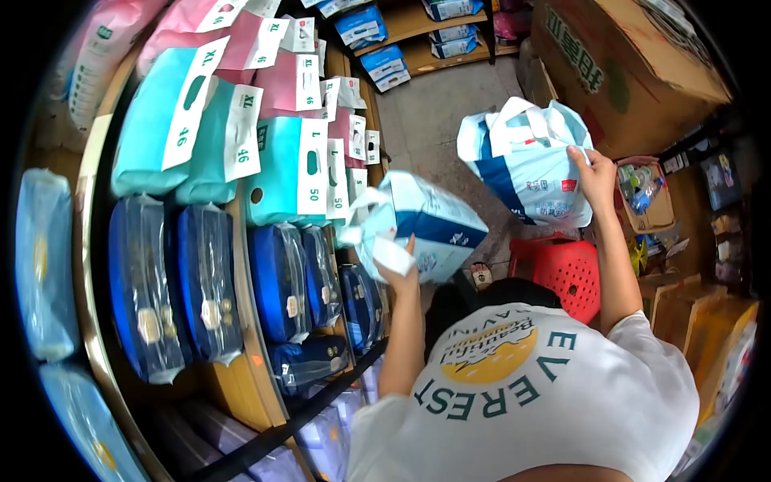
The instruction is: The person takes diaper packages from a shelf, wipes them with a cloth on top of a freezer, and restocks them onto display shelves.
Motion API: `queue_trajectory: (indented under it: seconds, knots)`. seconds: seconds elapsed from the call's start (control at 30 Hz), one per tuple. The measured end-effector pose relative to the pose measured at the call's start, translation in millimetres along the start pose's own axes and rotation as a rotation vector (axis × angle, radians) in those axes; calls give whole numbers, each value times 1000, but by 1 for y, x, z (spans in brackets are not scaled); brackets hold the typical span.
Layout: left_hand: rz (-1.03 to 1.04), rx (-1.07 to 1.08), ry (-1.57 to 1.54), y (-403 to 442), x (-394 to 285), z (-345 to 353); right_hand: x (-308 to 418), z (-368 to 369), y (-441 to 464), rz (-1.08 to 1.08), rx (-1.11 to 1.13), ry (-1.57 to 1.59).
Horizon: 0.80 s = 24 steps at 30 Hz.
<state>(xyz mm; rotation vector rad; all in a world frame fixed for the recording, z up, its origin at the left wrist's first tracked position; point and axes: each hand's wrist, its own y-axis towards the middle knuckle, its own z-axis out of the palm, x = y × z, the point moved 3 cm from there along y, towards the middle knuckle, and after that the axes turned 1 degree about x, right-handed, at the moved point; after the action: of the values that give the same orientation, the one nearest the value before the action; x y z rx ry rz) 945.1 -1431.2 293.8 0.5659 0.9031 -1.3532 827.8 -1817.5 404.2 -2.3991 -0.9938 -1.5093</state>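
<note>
My left hand (400, 277) is closed at the near left end of a light-blue and navy plastic-wrapped pack (438, 221), by its pale handle strip. That pack hangs tilted in front of the shelves. On the right, the fingers of my right hand (596, 177) grip the side of a second light-blue and navy pack (530, 161). This one has a pale carry handle on top and small red and blue print. The two packs are apart, held in the air above the floor.
Shelves at left hold teal packs (161, 120), pink packs (277, 84) and dark-blue clear-wrapped packs (144, 281). A red perforated plastic stool (569, 281) stands close on the right. Beyond it are a large cardboard box (630, 72) and a tray of small items (646, 197).
</note>
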Motion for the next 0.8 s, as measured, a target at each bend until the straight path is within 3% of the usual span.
queue_trajectory:
  seconds: [0.07,0.13,0.23,0.3,0.37,0.43,0.5,0.57,0.67,0.77,0.8]
  knots:
    - [-4,29,160,45,20,28,-6,9,31,62,-23,-43]
    - [87,58,615,86,27,57,-18,26,61,128,-34,-21]
    - [279,89,845,140,43,129,-37,34,111,217,-123,-10]
    - [31,51,758,177,66,156,-46,44,145,279,-161,12]
    - [85,-11,795,202,76,171,-65,77,179,271,-185,101]
    - [-232,28,800,240,104,192,-82,98,214,278,-158,59]
    - [47,50,792,281,144,203,-86,119,251,238,-118,-15]
    - [102,83,882,316,169,225,-97,143,293,299,-28,-156]
    - [78,-25,1175,361,204,234,-114,186,326,307,-29,-23]
    - [208,-38,1304,415,241,231,-104,231,374,202,114,-79]
    - [159,-90,1299,440,264,215,-99,250,394,189,190,-112]
